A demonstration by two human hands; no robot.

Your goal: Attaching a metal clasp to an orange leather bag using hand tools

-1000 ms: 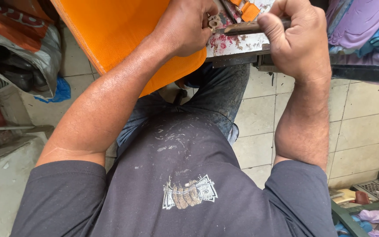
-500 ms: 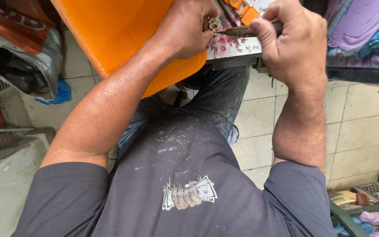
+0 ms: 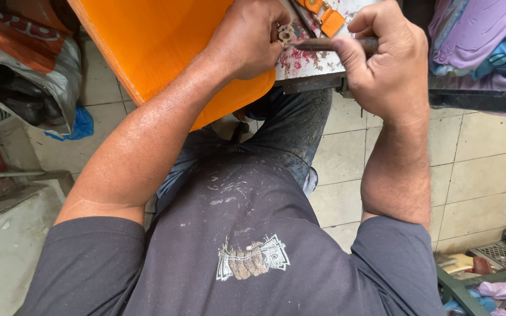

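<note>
Left hand: the left hand [image 3: 247,41] sits at about 12 o'clock in the head view, resting on the orange leather panel [image 3: 159,47]; its fingers are curled together and pinched on a small pale metal fitting [image 3: 285,33] at the hand's 3 o'clock edge.
Right hand: the right hand [image 3: 390,64] is at about 1 o'clock, closed in a fist; its fingers are clamped around a dark slim tool [image 3: 329,44] that lies nearly level, its tip pointing to 9 o'clock and touching the fitting.
Metal fitting: held between the two hands, just above the stained surface [image 3: 311,61], at the panel's 3 o'clock edge.
Orange leather panel: a large grained sheet, running from 11 o'clock down toward the middle of the view, partly over the surface edge and above the person's knee.
Surface: pale, spotted with red stains, with a dark metal edge along its near side.
Orange straps: two small orange strap pieces [image 3: 326,17] lie on the surface at 12 o'clock, just beyond the tool.
Clothing: dark grey shirt [image 3: 235,234] with pale flecks, and dark jeans [image 3: 288,134] below the surface.
Floor: cream floor tiles [image 3: 481,175] at 3 o'clock.
Surroundings: purple cloth [image 3: 475,35] at 2 o'clock, blue plastic bag [image 3: 77,126] at 9 o'clock, green crate [image 3: 487,275] at 4 o'clock.
</note>
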